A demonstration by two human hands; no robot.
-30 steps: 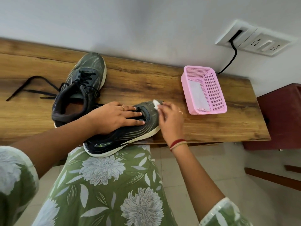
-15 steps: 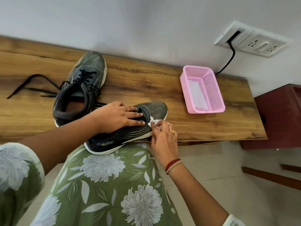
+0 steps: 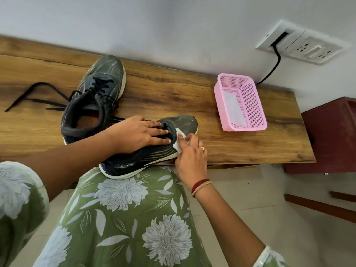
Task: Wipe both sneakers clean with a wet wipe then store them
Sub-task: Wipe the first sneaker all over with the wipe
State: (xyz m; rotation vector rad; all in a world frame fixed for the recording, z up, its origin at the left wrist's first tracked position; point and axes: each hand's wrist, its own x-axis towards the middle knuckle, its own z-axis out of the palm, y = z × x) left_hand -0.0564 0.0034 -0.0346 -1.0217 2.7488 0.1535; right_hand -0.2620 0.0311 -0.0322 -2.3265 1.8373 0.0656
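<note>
Two dark grey-green sneakers lie on the wooden table. The near sneaker lies at the table's front edge, its heel hanging over my lap. My left hand lies flat on its laces and presses it down, fingers straight. My right hand pinches a white wet wipe against the shoe's side just behind the toe. The far sneaker stands behind it, laces loose and trailing left.
A pink perforated basket with a white wipe inside stands to the right on the table. A black cable runs from the wall socket down behind it. A dark red cabinet stands past the table's right end.
My right hand moved the wipe from the toe tip down to the sole edge, then back up onto the shoe's side. My left hand stayed pressed on the laces.
</note>
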